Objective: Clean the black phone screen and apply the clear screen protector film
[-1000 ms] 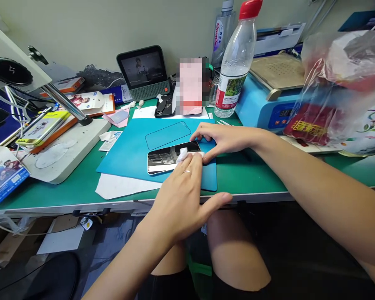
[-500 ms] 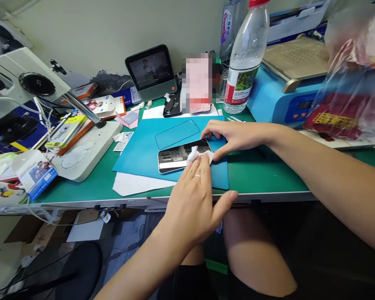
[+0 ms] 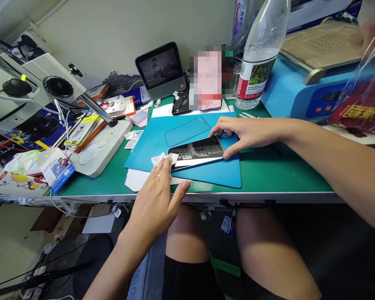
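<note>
A smartphone (image 3: pixel 200 151) with a black, glossy face full of reflections lies at an angle on the blue mat (image 3: pixel 218 177). My right hand (image 3: pixel 237 135) grips its right end, thumb at the near corner and fingers at the far one. At the phone's left end, my left hand (image 3: pixel 154 193) presses a crumpled white tissue (image 3: pixel 160 158) under its straight, close-together fingers, with the thumb apart. The tissue laps over that end of the phone and the mat. Just behind the phone, a clear screen protector with a black border (image 3: pixel 187 131) lies flat.
Leftward stands a microscope (image 3: pixel 95 106) on a white base. A small smart display (image 3: pixel 161 71) leans at the back wall. Behind the mat on the right are a water bottle (image 3: pixel 258 71) and a blue heating-plate machine (image 3: pixel 300 89). A tissue box (image 3: pixel 18 183) sits at the left edge.
My left hand has slid the tissue from the phone's right part to its left end. My right hand still grips the right end. The camera view has shifted slightly.
</note>
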Motion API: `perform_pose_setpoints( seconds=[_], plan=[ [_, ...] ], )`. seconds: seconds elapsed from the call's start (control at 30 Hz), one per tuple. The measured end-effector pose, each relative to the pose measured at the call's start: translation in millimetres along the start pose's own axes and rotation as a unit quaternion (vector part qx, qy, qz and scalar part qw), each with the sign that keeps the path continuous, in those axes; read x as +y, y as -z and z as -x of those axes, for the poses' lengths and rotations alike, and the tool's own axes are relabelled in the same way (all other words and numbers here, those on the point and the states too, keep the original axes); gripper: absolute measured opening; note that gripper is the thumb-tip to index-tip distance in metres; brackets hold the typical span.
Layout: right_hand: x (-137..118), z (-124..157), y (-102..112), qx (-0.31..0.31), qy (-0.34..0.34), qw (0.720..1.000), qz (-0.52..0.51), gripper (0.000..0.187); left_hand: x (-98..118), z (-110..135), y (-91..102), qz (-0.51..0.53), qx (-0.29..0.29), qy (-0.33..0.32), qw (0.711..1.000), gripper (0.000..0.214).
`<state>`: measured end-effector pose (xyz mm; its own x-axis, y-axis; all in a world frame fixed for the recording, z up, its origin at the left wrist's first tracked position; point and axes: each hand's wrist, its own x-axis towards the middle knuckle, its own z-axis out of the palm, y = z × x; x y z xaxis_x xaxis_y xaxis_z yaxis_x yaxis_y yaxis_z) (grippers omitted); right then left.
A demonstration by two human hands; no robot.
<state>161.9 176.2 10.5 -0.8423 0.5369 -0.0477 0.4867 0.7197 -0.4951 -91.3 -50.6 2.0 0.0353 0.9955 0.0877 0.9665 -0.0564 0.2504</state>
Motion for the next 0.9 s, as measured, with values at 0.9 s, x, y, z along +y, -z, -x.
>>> perform_pose_setpoints(
  seconds=[0.9],
  plan=[
    [-4.0,-4.3,-3.5,0.058,0.006,0.997,-0.055,0.077,-67.2,-60.6,27.4,-0.060,0.072,0.016,0.995,0.024]
  ],
)
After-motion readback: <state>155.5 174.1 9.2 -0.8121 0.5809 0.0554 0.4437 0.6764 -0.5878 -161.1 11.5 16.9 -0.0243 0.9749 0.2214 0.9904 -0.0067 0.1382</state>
